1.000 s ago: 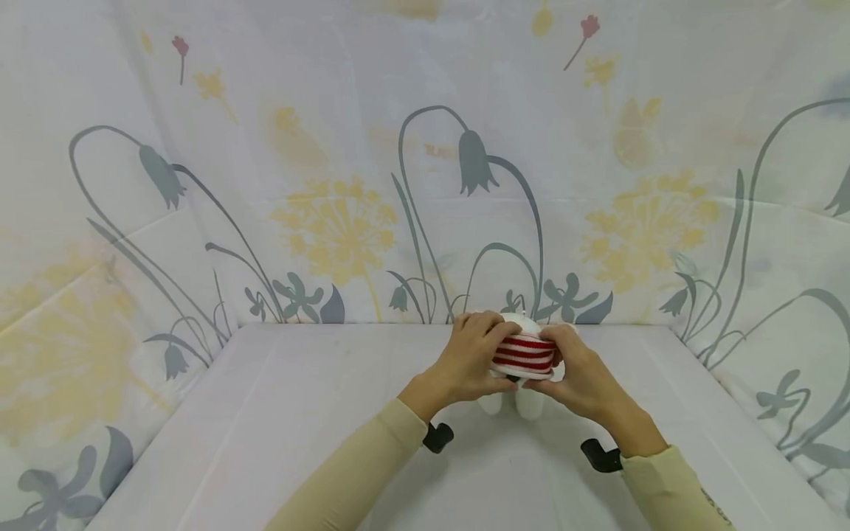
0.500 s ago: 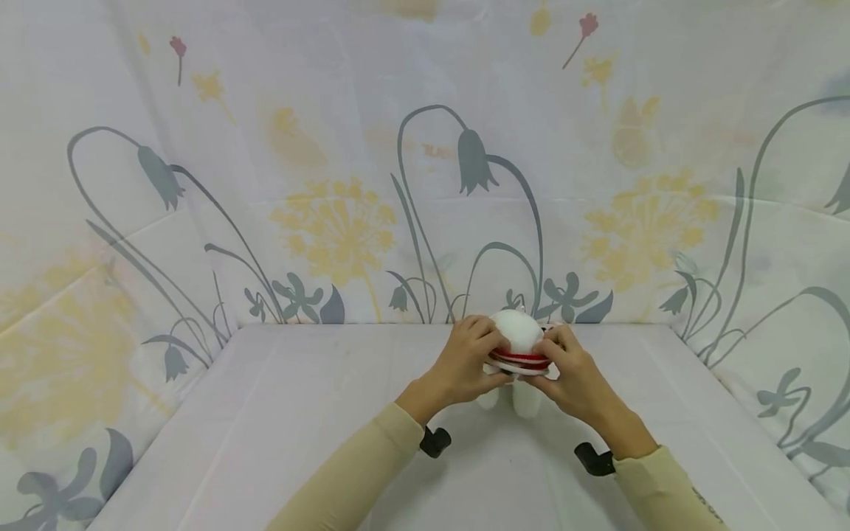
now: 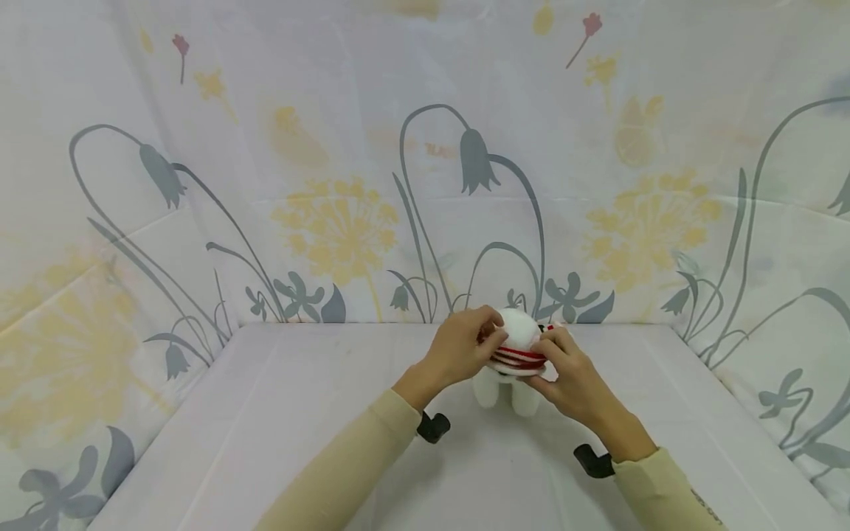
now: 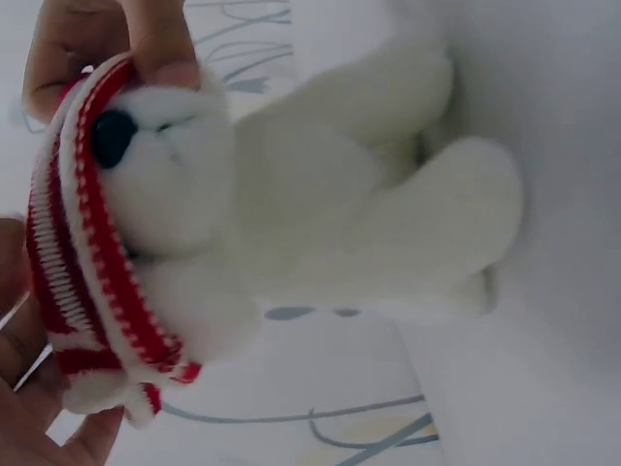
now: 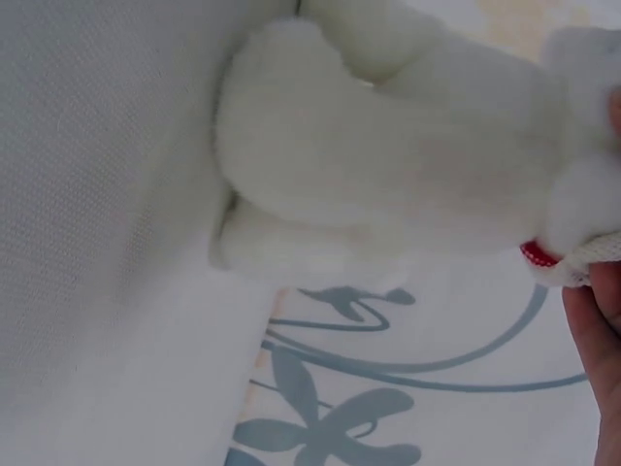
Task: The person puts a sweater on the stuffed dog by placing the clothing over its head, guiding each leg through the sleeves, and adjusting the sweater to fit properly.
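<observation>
A white plush bear (image 4: 310, 194) stands upright on the white table, its dark nose (image 4: 114, 136) showing towards me. Round its head sits a red-and-white striped knit garment (image 3: 514, 360), bunched up, its lower edge just above the nose. The rounded white top of the head (image 3: 521, 330) rises bare out of it. On the left, my left hand (image 3: 461, 343) pinches the garment's side with bent fingers. My right hand (image 3: 576, 376) grips the opposite side, a fingertip (image 4: 175, 76) at the edge beside the nose. Much of the garment's far side is hidden.
The white-covered table (image 3: 332, 383) meets a hanging floral cloth (image 3: 332, 147) close behind the bear. More of that cloth comes down at both sides. Black wrist-camera mounts (image 3: 593, 461) stick out under both wrists.
The garment's stripes have bunched downward and more of the white head shows above them. My left thumb has left the lower edge and come up to the side; the right hand stays in place.
</observation>
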`<act>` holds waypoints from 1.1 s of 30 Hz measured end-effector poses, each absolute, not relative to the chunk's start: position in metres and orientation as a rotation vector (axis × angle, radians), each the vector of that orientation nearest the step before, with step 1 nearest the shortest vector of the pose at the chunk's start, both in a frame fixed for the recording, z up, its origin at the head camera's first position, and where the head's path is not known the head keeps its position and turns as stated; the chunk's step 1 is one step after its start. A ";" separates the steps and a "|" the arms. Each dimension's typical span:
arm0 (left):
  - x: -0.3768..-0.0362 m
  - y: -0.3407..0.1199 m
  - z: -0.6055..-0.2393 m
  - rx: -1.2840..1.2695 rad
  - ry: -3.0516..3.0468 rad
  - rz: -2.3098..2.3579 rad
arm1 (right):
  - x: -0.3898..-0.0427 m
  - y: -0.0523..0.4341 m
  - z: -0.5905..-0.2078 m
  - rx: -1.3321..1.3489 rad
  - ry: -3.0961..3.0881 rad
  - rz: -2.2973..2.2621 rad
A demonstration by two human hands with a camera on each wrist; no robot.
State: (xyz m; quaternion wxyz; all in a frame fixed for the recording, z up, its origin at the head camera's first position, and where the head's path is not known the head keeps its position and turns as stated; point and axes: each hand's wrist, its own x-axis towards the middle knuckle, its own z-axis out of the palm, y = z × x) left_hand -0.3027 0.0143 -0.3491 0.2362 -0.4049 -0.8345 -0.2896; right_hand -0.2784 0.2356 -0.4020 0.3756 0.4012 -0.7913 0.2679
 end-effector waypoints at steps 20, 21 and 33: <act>-0.320 0.031 -0.309 -1.068 -2.844 -0.387 | -0.280 0.246 -0.401 1.054 -2.147 0.759; -0.320 0.031 -0.309 -1.061 -2.851 -0.402 | -0.279 0.246 -0.401 1.047 -2.169 0.779; -0.318 0.029 -0.312 -1.045 -2.881 -0.423 | -0.271 0.241 -0.396 1.042 -2.178 0.957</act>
